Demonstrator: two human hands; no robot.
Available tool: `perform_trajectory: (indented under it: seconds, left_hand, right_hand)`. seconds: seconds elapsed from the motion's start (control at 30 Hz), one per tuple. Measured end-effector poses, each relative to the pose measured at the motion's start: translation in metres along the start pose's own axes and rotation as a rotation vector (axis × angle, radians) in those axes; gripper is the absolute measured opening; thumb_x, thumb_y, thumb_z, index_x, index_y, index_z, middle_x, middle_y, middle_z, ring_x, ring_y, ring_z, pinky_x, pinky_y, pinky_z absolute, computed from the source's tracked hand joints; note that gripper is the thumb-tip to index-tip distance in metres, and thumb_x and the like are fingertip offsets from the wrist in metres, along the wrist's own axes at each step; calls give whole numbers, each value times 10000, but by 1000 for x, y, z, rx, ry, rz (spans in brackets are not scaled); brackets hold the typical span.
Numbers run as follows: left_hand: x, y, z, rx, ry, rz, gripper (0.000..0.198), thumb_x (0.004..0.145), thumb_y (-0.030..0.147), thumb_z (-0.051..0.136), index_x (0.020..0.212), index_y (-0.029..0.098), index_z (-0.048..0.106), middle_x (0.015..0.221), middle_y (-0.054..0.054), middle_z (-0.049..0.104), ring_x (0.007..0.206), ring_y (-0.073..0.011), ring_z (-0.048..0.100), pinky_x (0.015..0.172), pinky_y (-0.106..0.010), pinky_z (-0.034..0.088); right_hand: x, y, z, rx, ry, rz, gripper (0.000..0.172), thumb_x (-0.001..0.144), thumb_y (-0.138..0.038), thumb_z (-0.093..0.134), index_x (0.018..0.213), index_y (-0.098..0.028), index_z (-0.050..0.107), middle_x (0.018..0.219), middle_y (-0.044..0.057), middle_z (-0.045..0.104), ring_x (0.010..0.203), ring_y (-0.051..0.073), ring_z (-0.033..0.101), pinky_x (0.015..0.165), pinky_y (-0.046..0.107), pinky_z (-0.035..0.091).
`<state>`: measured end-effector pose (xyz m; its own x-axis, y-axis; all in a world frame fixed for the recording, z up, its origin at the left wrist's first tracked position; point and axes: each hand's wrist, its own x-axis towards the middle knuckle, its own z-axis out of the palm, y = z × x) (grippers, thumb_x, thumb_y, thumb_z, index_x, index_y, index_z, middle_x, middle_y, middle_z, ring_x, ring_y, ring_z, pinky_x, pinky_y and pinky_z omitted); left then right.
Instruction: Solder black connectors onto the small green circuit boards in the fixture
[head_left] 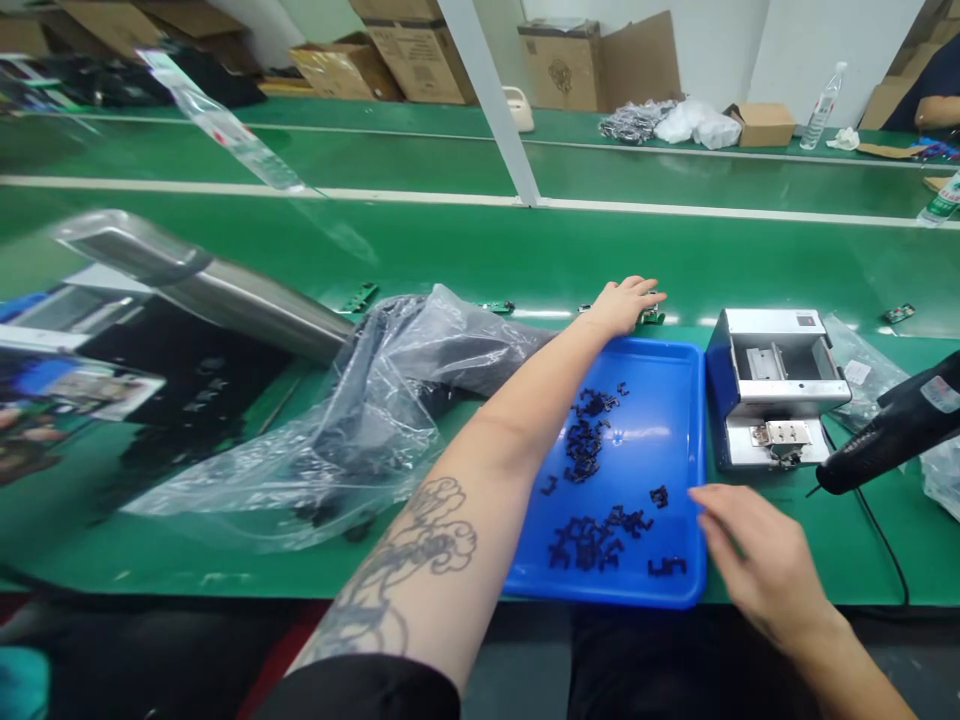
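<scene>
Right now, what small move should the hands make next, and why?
I'd probably settle the grip of the left hand on the small green board: its fingers reach over that board just beyond the blue tray, but whether they hold it is unclear. The right hand is apart from the board, by the tray's right side.

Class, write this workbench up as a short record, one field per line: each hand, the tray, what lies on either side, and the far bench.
Left hand: just past the far rim of the blue tray, at a green circuit board; grip unclear
Right hand: fingertips at the tray's right rim; no held item discernible
Tray contents: small black parts, loosely clustered
Right side: metal fixture; black driver tool, bit angled downward
Left side: clear plastic bag
Far bench: small cardboard box; upright bottle
</scene>
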<state>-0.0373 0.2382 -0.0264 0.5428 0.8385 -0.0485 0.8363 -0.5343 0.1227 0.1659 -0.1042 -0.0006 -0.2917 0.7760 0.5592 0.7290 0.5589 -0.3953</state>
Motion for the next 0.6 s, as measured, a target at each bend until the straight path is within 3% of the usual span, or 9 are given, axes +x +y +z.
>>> perform_trajectory:
  seconds: [0.1, 0.23, 0.4, 0.6]
  left_hand:
    - [8, 2, 0, 4, -57, 94, 530, 892, 89, 551, 1296, 396, 704, 1560, 23, 521, 1397, -258, 423, 1113, -390, 395]
    - [11, 3, -3, -6, -28, 72, 325, 855, 127, 644, 1099, 293, 780, 1368, -60, 645, 1267, -275, 503, 1033, -343, 414]
    - [5, 8, -10, -103, 153, -30, 185, 871, 194, 702, 1052, 171, 735, 1269, -139, 677, 1223, -292, 543, 1052, -370, 393]
    - [-24, 40, -21, -342, 477, -140, 286, 1018, 314, 584, 1246, 143, 583, 1187, -140, 710, 1067, -231, 650, 975, -323, 450]
  right_hand:
    - [7, -8, 37, -92, -187, -38, 268, 964, -117, 568, 1204, -160, 680, 1074, 103, 773, 927, 206, 729, 773, 318, 628]
    - [11, -6, 65, -226, -353, -17, 314, 882, -13, 560, 1153, -102, 692, 1017, 172, 738, 840, 279, 689, 612, 380, 582]
    - [16, 7, 63, -224, -474, 31, 222, 887, 4, 529, 896, -171, 665, 873, 120, 668, 795, 233, 648, 600, 307, 533]
    - [20, 21, 46, 60, -465, 66, 252, 992, -178, 564, 1220, -215, 664, 1002, 67, 731, 883, 176, 713, 743, 271, 580]
